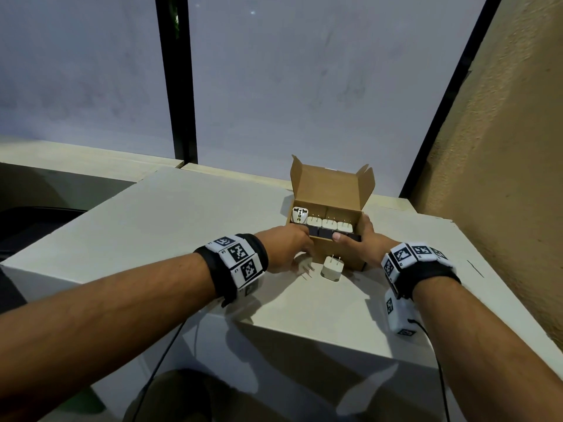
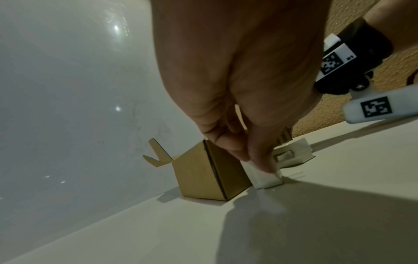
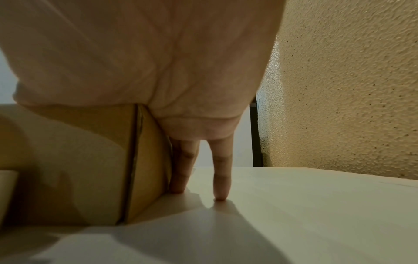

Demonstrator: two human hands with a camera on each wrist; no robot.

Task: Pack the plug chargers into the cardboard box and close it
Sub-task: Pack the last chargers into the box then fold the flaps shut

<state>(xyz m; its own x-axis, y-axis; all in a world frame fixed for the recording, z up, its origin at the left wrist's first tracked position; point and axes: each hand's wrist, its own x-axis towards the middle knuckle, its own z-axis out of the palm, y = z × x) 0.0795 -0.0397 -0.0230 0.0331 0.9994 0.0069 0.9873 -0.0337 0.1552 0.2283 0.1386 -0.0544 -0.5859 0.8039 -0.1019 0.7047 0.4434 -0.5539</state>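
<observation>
The brown cardboard box [image 1: 332, 249] stands open on the white table, lid flaps [image 1: 330, 185] upright. Inside sit a row of white plug chargers [image 1: 329, 224], a row of black ones [image 1: 323, 233] and a white adapter [image 1: 300, 215] at the left end. My left hand [image 1: 286, 249] reaches down by the box's front left corner; in the left wrist view its fingers [image 2: 260, 160] pinch a white charger [image 2: 267, 178] lying on the table. A second white charger [image 1: 333, 267] stands prongs up before the box. My right hand [image 1: 359, 242] holds the box's right side, thumb on the front rim, fingers [image 3: 220, 178] straight down to the table.
The table [image 1: 182, 223] ends in a front edge just below my wrists. A rough tan wall [image 1: 502, 147] rises close on the right. Frosted glass panes with black frames [image 1: 179, 86] stand behind the box. Cables hang from both wrist bands.
</observation>
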